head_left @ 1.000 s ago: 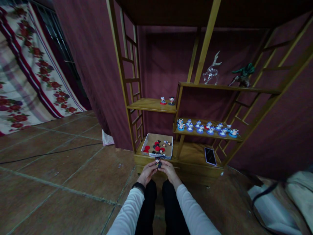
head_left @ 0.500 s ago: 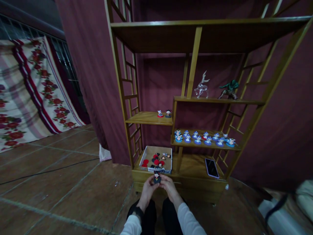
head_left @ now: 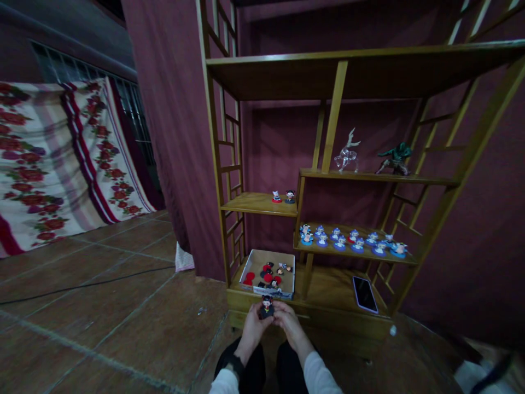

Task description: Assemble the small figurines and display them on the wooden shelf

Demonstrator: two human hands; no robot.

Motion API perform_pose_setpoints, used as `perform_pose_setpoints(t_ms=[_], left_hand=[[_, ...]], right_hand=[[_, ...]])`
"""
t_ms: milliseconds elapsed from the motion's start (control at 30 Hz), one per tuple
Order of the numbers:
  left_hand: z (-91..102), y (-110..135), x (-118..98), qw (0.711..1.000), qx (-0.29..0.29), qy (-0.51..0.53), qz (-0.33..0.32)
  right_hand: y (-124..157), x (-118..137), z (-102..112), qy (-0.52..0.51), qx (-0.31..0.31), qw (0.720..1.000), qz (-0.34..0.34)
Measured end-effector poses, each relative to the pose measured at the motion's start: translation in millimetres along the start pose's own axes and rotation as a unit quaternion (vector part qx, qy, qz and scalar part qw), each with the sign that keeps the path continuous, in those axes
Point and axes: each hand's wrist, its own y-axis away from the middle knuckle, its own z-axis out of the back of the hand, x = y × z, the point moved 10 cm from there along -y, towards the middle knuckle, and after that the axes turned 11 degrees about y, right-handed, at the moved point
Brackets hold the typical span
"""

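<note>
Between my two hands is a small figurine with dark hair buns and a dark round base, held upright. My left hand grips it from the left, fingers closed at the base. From the other side my right hand pinches the base's edge. Just beyond them, a shallow box holds several loose figurines and red and black round bases. On the small left shelf stand two figurines, a white one on a red base and a dark-haired one on a dark base.
Several blue and white figurines line the middle right shelf. Above them stand a clear deer ornament and a green figure. A phone lies on the bottom shelf. A cable crosses the floor at left.
The camera view has shifted, so the shelf and hands appear slightly lower and further right. Both hands still hold the figurine in front of the box.
</note>
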Motion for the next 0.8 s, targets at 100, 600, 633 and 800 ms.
perform_pose_setpoints(t_ms=[100, 600, 633, 800], left_hand=[[1.7, 1, -7, 1.000, 0.002, -0.020, -0.022], [17.4, -23, -71, 0.994, -0.016, -0.066, -0.081], [16.4, -29, -89, 0.993, -0.010, -0.071, -0.091], [6.8, -60, -206, 0.971, 0.000, -0.158, -0.182]], right_hand=[[3, 4, -3, 0.010, 0.014, 1.000, 0.004], [1, 3, 3, 0.024, -0.001, 1.000, -0.017], [1, 5, 3, 0.019, 0.000, 1.000, -0.015], [3, 9, 3, 0.017, 0.003, 1.000, -0.010]])
